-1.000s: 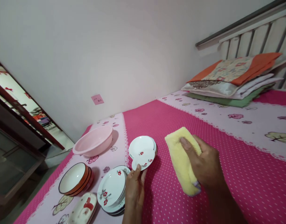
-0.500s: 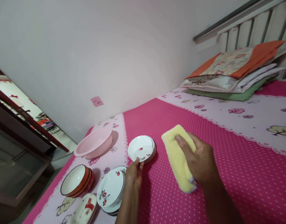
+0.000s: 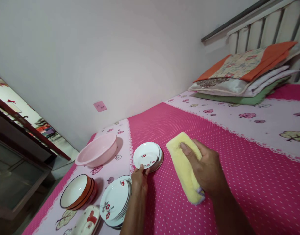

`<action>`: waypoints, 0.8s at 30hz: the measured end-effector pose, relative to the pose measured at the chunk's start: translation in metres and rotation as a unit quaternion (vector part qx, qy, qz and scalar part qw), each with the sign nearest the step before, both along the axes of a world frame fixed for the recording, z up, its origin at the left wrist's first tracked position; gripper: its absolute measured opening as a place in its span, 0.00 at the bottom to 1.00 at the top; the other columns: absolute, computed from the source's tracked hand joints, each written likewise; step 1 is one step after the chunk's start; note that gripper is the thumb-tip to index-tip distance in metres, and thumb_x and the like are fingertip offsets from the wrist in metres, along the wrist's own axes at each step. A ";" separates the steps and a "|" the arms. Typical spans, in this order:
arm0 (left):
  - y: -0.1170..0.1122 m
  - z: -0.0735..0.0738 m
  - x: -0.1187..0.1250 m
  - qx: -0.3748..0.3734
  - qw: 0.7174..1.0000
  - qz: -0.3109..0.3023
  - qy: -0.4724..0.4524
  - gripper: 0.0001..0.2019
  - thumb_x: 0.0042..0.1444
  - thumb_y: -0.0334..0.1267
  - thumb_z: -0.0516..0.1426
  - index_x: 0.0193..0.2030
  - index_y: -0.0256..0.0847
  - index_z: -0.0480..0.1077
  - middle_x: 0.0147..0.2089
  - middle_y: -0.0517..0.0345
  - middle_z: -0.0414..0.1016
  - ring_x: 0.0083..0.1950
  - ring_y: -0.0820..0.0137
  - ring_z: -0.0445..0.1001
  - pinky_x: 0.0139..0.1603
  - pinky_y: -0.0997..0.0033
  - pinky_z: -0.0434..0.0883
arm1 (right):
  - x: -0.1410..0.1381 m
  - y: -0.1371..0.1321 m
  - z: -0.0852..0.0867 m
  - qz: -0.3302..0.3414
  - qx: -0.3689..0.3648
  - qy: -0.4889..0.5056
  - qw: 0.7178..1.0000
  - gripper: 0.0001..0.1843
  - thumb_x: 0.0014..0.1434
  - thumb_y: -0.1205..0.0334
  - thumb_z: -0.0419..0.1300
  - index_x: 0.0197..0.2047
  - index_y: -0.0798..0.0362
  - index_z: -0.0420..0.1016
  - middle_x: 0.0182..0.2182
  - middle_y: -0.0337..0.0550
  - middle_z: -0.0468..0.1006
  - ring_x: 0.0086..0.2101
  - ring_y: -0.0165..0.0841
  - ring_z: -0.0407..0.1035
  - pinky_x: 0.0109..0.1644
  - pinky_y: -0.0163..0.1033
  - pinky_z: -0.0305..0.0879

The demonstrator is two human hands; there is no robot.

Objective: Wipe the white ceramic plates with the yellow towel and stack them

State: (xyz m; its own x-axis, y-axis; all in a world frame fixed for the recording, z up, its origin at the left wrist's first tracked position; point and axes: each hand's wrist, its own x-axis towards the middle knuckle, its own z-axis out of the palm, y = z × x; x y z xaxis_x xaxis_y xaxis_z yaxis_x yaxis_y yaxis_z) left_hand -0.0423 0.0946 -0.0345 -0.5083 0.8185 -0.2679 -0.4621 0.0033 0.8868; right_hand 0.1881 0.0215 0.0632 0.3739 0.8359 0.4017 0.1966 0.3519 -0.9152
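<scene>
My left hand (image 3: 139, 181) pinches the near rim of a small white plate (image 3: 146, 153) with red flowers, thumb on top and fingers below. That plate rests at a slight tilt on a short stack of similar plates (image 3: 160, 160). In my right hand (image 3: 206, 166) is a folded yellow cloth (image 3: 180, 160), held in the air right of the stack with the thumb pressed on its face. Left of my left forearm stands a taller stack of larger flowered plates (image 3: 115, 199), partly hidden by the arm.
A pink basin (image 3: 97, 151), nested orange bowls (image 3: 77, 192) and dishes with a red print (image 3: 88, 220) stand at left on the pink bedspread (image 3: 164, 125). Folded pillows and bedding (image 3: 243, 75) lie at the far right. A wall (image 3: 140, 65) rises behind.
The right hand has shifted slightly left with the cloth. A gap under the upper small plate shows a little more. The left hand keeps its hold on the rim.
</scene>
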 end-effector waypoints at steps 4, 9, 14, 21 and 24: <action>0.001 -0.005 0.002 0.013 1.000 0.008 0.009 0.10 0.57 0.23 0.62 0.28 0.39 0.72 0.32 0.57 0.79 0.36 0.70 0.80 0.43 0.70 0.78 | 0.000 0.001 -0.001 -0.003 -0.004 -0.009 1.000 0.21 0.64 0.42 0.60 0.38 0.53 0.76 0.24 0.39 0.76 0.23 0.33 0.67 0.23 0.36 0.59; 0.004 -0.008 0.002 0.015 1.000 0.019 0.011 0.15 0.55 0.21 0.63 0.22 0.38 0.68 0.24 0.62 0.75 0.30 0.72 0.77 0.41 0.71 0.77 | 0.001 0.001 0.000 -0.001 -0.011 -0.021 1.000 0.22 0.64 0.41 0.59 0.34 0.52 0.74 0.22 0.36 0.72 0.22 0.31 0.64 0.23 0.35 0.59; 0.006 -0.012 0.001 0.015 1.000 0.019 0.006 0.16 0.58 0.22 0.61 0.22 0.37 0.66 0.24 0.67 0.73 0.31 0.74 0.77 0.43 0.68 0.78 | 0.001 0.001 0.000 0.010 -0.009 -0.019 1.000 0.21 0.64 0.41 0.58 0.36 0.52 0.75 0.23 0.38 0.74 0.22 0.32 0.65 0.23 0.35 0.59; 0.001 -0.013 0.005 0.030 0.999 0.027 0.006 0.14 0.59 0.19 0.56 0.26 0.40 0.68 0.26 0.63 0.75 0.36 0.70 0.81 0.51 0.62 0.79 | 0.002 0.003 0.000 0.015 -0.009 -0.035 0.999 0.20 0.65 0.43 0.58 0.34 0.51 0.74 0.23 0.37 0.74 0.22 0.32 0.66 0.25 0.36 0.60; -0.003 -0.015 0.005 0.035 0.999 0.027 0.021 0.12 0.57 0.20 0.58 0.28 0.42 0.68 0.27 0.60 0.75 0.37 0.68 0.81 0.52 0.62 0.79 | 0.002 0.003 -0.001 0.004 0.000 -0.042 0.999 0.20 0.65 0.44 0.59 0.30 0.50 0.71 0.21 0.36 0.71 0.22 0.32 0.65 0.25 0.35 0.60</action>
